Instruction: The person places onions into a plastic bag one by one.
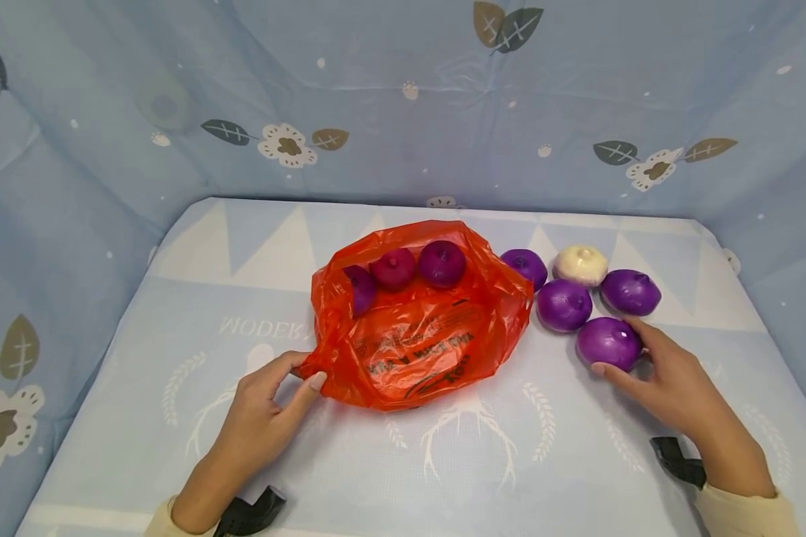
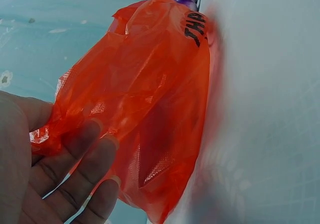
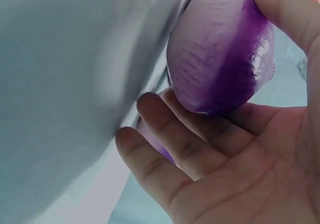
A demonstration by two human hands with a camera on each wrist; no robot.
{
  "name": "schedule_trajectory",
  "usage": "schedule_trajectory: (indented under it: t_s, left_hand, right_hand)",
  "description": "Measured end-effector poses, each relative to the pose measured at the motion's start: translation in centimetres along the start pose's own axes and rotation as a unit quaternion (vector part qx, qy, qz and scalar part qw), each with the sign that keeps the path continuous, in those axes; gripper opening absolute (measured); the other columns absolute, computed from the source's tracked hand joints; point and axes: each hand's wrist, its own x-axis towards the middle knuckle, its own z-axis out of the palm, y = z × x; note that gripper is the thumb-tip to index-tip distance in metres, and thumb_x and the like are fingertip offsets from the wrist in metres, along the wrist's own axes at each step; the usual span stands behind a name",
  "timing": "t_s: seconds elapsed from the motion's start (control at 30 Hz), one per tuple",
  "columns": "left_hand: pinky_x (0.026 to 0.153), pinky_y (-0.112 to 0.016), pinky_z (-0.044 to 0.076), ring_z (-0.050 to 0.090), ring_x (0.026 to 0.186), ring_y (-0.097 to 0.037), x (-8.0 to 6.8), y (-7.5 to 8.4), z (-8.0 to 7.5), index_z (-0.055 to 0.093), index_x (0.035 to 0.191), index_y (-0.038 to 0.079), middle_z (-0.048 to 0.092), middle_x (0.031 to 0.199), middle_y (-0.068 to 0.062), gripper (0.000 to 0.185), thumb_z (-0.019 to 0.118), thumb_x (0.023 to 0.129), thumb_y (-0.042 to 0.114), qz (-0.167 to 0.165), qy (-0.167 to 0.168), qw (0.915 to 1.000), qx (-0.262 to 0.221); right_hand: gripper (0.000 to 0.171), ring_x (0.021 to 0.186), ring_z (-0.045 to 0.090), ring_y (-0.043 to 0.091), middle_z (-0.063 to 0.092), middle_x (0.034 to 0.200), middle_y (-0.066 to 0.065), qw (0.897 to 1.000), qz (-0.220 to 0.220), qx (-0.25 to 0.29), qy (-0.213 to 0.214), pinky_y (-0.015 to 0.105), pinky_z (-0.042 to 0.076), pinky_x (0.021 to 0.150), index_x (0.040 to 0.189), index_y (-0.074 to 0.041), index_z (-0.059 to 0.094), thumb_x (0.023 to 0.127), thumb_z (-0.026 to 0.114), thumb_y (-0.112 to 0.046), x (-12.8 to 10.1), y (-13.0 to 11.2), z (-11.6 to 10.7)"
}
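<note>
My left hand pinches the near left edge of a thin red plastic bag between thumb and fingers. The bag lies with its mouth spread wide, dark lettering showing on it. Inside, toward the back, sit three purple onions, one of them a round onion in the middle. Over on the right, my right hand grips a shiny purple onion with thumb and index finger on opposite sides. The right wrist view shows this onion with a paler lilac side, its other fingers spread below.
Behind the gripped onion are several more: a purple one, another at the right, a whitish onion and a purple one partly behind the bag's edge. A patterned cloth covers the table; a blue curtain hangs behind.
</note>
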Motion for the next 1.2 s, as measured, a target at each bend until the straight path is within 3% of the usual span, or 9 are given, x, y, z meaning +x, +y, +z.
schedule_trajectory:
  t_s: [0.6, 1.2]
  left_hand:
    - [0.086, -0.02, 0.053, 0.065, 0.087, -0.012, 0.0, 0.0, 0.1, 0.072, 0.115, 0.017, 0.071, 0.098, 0.01, 0.037, 0.081, 0.085, -0.003, 0.0, 0.003, 1.0, 0.007]
    - [0.09, -0.015, 0.05, 0.066, 0.089, -0.012, 0.0, 0.0, 0.2, 0.072, 0.116, 0.014, 0.072, 0.1, 0.008, 0.036, 0.081, 0.086, -0.003, -0.013, -0.005, 0.9999, -0.003]
  right_hand:
    - [0.095, 0.114, 0.061, 0.054, 0.051, 0.146, 0.031, 0.999, -0.039, 0.025, 0.002, 0.072, 0.048, 0.091, 0.156, 0.002, 0.037, 0.085, 0.089, -0.035, -0.8, -2.3, -0.4]
    - [0.092, 0.122, 0.06, 0.043, 0.058, 0.143, 0.021, 0.997, -0.08, -0.005, 0.004, 0.068, 0.049, 0.093, 0.155, -0.008, 0.044, 0.083, 0.09, -0.042, -2.1, -6.0, -0.8]
